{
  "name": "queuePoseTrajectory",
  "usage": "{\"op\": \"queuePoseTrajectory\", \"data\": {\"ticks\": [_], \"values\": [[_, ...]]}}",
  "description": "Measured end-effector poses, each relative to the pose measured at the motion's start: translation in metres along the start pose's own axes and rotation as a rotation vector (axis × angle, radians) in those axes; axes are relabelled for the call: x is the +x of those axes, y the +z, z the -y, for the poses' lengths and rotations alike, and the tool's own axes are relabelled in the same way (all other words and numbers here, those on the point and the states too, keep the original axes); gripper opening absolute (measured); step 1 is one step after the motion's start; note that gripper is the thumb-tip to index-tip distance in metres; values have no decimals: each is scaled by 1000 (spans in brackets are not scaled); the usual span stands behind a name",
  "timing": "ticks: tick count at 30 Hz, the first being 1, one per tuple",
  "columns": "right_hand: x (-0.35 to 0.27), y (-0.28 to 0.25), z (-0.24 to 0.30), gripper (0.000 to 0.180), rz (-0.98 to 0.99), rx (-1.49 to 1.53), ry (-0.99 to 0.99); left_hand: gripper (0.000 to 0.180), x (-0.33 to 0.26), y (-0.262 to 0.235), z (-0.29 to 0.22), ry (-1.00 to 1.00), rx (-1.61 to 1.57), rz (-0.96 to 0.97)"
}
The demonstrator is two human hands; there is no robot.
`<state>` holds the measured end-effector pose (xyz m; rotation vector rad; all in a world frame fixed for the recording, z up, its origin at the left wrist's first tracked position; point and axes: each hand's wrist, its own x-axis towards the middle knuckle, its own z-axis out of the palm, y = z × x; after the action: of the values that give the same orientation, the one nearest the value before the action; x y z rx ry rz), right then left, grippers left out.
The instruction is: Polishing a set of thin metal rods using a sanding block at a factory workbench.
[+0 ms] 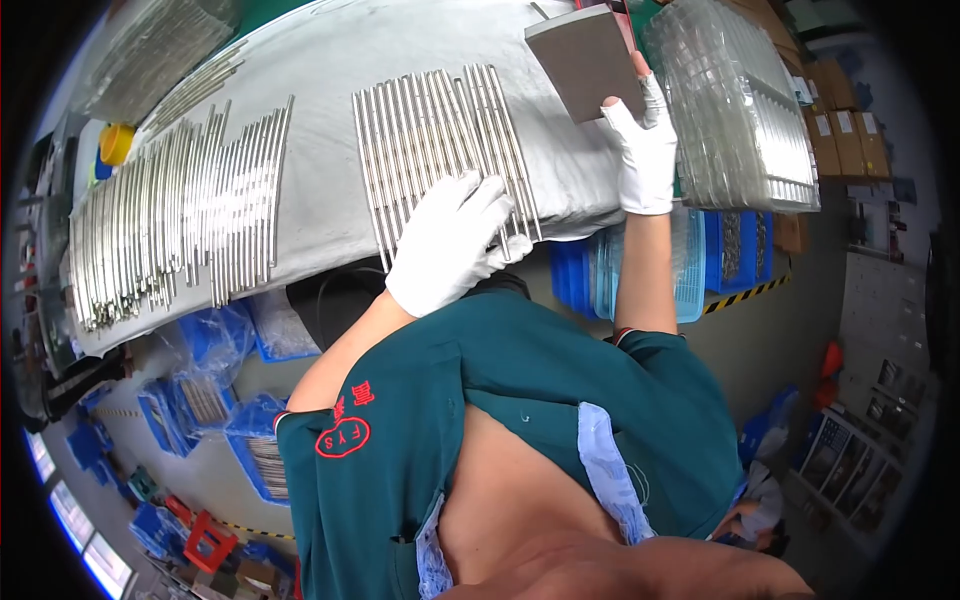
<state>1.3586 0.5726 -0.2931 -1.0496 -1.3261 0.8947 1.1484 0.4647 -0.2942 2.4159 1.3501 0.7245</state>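
My left hand (450,240), in a white glove, lies over the lower ends of a row of shiny metal rods (420,130). Its fingers are curled, with a rod end between them and the thumb; the palm side is hidden. My right hand (648,160) wears a white glove with bare thumb and index fingertips. It grips a flat dark grey-brown block (585,62) by its lower right corner, thumb at the lower edge and index finger along the right side. The block is tilted above the table's far right.
A cloth-covered table (320,200) carries more metal rods (180,210) on the left. Clear plastic trays (735,110) are stacked at right, beside a yellow tape roll (116,144) at far left. Blue crates (735,250) stand below; another person (755,510) is behind at lower right.
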Motion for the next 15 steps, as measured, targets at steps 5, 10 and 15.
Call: {"op": "queuePoseTrajectory", "data": {"ticks": [5, 10, 15], "values": [[-10, 14, -15, 60, -78, 93, 56, 51, -4, 9, 3, 12, 98, 27], [-18, 21, -23, 61, -1, 57, 73, 66, -5, 8, 1, -22, 70, 90], [-18, 24, -25, 61, 29, 158, 146, 74, -8, 11, 0, -12, 91, -43]]}}
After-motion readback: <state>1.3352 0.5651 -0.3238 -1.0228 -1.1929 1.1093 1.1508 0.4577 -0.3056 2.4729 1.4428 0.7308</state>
